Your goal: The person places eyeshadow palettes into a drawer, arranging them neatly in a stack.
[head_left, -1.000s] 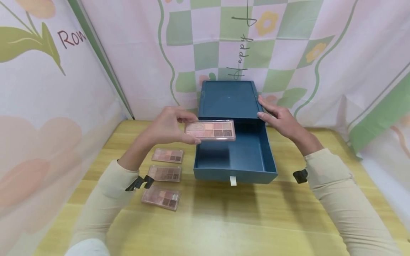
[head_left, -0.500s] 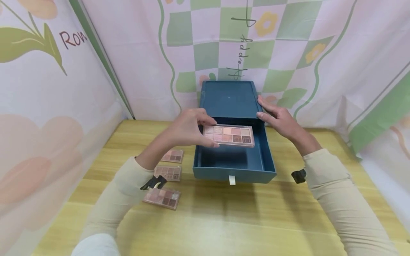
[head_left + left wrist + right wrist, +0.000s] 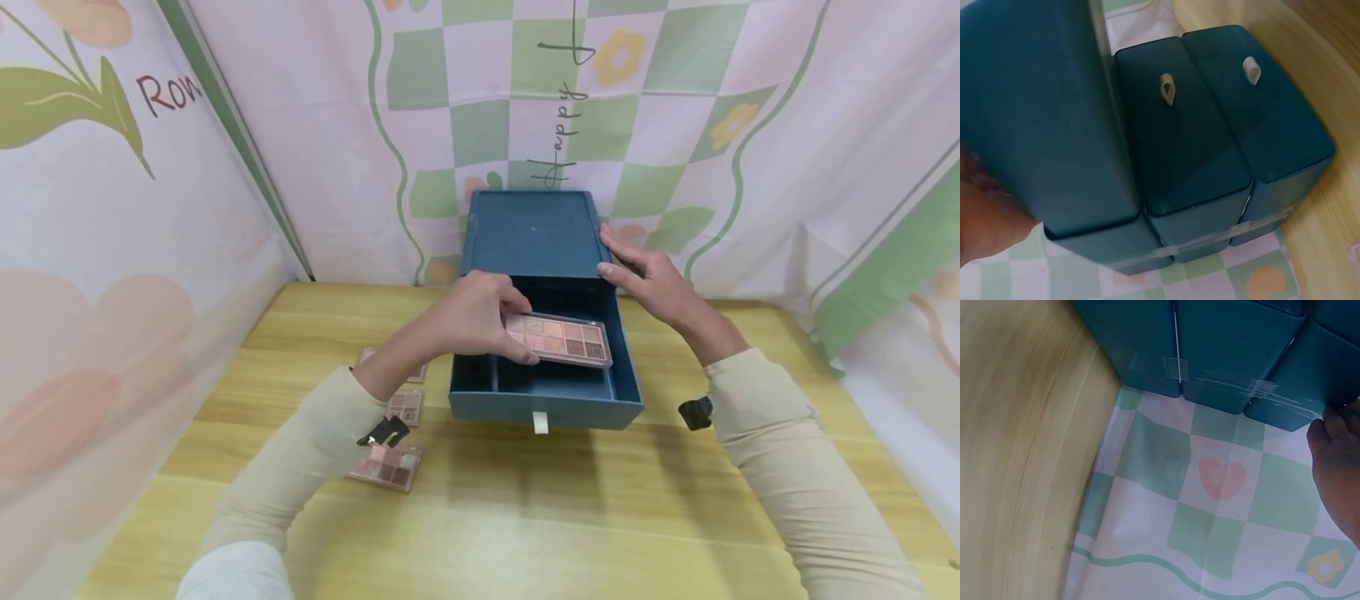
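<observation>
Plainly, the left hand [image 3: 483, 317] pinches a makeup palette [image 3: 562, 340] by its left end, thumb along the near edge and fingers at the far one. The palette, its pink and brown pans facing up, sits over the pulled-out top drawer [image 3: 546, 410] of a dark blue drawer unit [image 3: 528, 233]; whether it touches the drawer's floor, I cannot tell.

The right hand [image 3: 652, 279] grips nothing – its fingers and thumb rest against the unit's upper right edge.

To the left of the drawer, three more palettes lie in a row on the tabletop [image 3: 525, 542]: a near one [image 3: 390, 468], a middle one [image 3: 406, 407] and a far one [image 3: 416, 372], each partly hidden by the left arm. A pale tab [image 3: 540, 422] hangs from the drawer's front. The left wrist view shows two closed drawers below, each with a small loop, and clear tape [image 3: 1197, 240] running across the unit's side. Behind stands a cloth [image 3: 480, 133] printed with green checks, flowers and lettering – "Happy" among it. Both sleeves are beige, with a dark mount at each wrist.
</observation>
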### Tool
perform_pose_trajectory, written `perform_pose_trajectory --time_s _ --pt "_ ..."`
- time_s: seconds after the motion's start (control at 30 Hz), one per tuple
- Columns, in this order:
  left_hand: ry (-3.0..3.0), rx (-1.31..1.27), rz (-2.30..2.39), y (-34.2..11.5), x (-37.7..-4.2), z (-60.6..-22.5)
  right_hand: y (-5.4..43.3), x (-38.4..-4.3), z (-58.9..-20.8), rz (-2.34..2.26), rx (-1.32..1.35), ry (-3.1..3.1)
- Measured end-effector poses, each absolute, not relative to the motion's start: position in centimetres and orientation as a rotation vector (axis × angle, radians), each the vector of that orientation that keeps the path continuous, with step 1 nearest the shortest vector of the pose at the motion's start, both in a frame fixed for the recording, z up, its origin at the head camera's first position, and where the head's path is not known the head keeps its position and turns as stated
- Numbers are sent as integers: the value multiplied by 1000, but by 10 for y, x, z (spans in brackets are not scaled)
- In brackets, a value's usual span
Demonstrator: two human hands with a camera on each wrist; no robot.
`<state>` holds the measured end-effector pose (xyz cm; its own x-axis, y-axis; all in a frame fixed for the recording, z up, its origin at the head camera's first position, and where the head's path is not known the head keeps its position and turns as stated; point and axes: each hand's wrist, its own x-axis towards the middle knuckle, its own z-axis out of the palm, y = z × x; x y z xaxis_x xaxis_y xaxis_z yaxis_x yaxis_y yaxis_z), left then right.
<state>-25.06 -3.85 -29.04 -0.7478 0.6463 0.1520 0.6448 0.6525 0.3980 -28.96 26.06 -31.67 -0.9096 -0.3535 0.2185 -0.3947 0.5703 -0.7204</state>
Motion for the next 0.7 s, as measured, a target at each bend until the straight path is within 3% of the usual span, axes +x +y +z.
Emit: perform_pose_trajectory --time_s 0.7 --pt "2895 1081 340 -22 -248 -294 260 -287 -317 1294 656 -2731"
